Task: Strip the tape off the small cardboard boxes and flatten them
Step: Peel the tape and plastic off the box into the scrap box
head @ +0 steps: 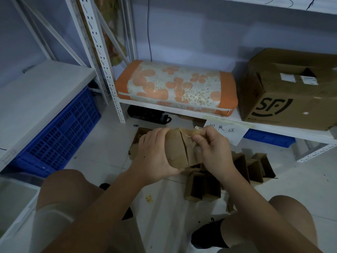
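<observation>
Left hand [155, 152] grips box [179, 149]; right hand [212, 149] pinches tape [197, 132].

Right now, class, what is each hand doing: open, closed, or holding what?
Left hand: closed round the small cardboard box, holding it.
Right hand: pinching the strip of tape at the box's top.

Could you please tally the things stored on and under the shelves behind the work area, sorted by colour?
Blue: 2, the crate under the left shelf and the bin under the right shelf
Brown: 1, the large SF carton
Orange and white: 1, the flowered cushion
White: 1, the handwritten paper sign
Black: 1, a bag, partly hidden
Total: 6
</observation>
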Tool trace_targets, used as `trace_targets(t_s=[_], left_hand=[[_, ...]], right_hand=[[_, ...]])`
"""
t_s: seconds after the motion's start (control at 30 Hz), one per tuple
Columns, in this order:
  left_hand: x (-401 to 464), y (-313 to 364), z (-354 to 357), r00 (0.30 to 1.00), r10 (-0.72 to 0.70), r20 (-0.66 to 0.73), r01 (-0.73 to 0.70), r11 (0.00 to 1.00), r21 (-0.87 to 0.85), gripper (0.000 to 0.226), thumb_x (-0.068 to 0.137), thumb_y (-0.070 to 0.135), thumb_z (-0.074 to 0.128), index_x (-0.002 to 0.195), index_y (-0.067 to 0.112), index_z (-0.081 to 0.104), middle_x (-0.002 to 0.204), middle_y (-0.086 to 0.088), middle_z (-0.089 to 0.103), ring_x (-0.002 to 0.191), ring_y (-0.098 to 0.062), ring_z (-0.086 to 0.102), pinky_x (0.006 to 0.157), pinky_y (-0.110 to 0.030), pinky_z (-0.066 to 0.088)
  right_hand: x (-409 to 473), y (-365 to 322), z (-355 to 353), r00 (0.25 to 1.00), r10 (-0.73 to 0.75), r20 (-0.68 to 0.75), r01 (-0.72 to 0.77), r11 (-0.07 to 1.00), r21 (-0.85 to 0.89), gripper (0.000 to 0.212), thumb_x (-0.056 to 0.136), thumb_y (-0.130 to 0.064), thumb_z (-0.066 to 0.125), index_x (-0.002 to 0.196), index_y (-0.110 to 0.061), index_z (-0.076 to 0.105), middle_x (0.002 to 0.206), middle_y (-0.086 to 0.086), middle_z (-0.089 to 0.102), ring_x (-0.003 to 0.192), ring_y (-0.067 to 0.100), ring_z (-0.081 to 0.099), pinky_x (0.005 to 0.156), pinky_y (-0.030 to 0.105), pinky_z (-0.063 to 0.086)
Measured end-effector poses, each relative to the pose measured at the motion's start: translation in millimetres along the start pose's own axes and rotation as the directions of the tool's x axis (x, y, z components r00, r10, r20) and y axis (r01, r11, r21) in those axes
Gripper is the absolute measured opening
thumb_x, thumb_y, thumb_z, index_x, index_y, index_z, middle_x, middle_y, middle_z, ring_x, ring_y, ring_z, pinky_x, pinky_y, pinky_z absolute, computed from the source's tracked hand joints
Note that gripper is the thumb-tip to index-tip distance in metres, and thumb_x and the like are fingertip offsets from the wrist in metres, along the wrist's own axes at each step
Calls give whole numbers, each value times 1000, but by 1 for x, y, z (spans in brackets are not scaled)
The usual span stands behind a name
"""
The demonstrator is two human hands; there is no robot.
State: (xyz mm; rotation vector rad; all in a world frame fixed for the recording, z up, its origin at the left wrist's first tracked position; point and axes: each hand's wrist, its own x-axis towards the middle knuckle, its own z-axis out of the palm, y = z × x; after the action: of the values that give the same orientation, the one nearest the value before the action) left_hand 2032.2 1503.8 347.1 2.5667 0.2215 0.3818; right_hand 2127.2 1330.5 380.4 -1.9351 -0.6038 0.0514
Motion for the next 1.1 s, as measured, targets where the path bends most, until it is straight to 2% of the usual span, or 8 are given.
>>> trace_targets(t_s=[0.17,0.27,0.33,0.43,0.63,0.87,1.03,1.1], left_hand=[[0,-2,0,998,61,8,-61,998,-31,109,55,69,72,148,23,38,142,7,42,133,-17,39,116,-42,26],[1,-7,2,998,64,-29,-65,997,-43,107,57,66,73,148,20,40,141,5,43,131,-19,41,114,-47,32],[0,-11,4,995,74,-67,-76,997,-26,107,58,67,73,148,18,40,142,3,44,131,-20,42,113,-47,33],[-3,-13,7,992,95,-86,-95,995,-3,107,58,66,73,148,16,41,141,1,45,130,-22,43,111,-47,34],[-6,-8,10,973,156,-169,-136,983,122,95,64,61,69,142,12,46,136,-4,53,125,-25,48,108,-44,33],[-9,-10,7,973,214,-85,-205,973,109,100,61,55,74,146,11,47,141,-3,50,131,-26,47,112,-47,32],[-9,-9,6,973,219,-66,-214,973,82,100,60,56,72,146,13,45,142,-2,50,133,-25,48,113,-47,32],[-10,-9,7,974,217,-61,-214,976,48,100,60,55,75,146,15,46,142,0,50,133,-23,47,114,-44,30]], right_hand=[[-2,4,-2,998,-38,-41,38,999,1,22,99,-5,60,86,-22,62,79,-12,66,79,3,63,70,17,50],[-4,3,-5,997,-37,66,35,999,42,11,101,-11,59,93,-18,64,85,-6,68,84,10,64,75,28,53],[-5,-3,-7,985,-23,170,11,997,72,9,101,-15,60,104,-20,67,93,-6,69,90,11,64,80,26,53],[-5,-6,-10,965,-13,261,-16,994,107,24,93,-16,68,117,-20,68,100,-5,68,97,6,64,83,17,50],[-5,-4,-5,961,-67,267,75,997,-18,41,76,-41,83,111,-26,67,104,-6,63,101,12,62,86,27,52],[0,0,-2,987,-20,158,19,1000,7,14,85,-12,80,91,-23,74,89,-7,71,89,8,65,84,38,55],[0,-1,-5,953,-202,227,236,963,-132,8,93,-4,68,91,-11,67,103,1,58,98,5,55,85,17,45],[-1,-1,-5,948,-219,229,254,958,-132,7,95,-4,64,93,-10,64,108,1,57,104,5,54,88,16,44]])
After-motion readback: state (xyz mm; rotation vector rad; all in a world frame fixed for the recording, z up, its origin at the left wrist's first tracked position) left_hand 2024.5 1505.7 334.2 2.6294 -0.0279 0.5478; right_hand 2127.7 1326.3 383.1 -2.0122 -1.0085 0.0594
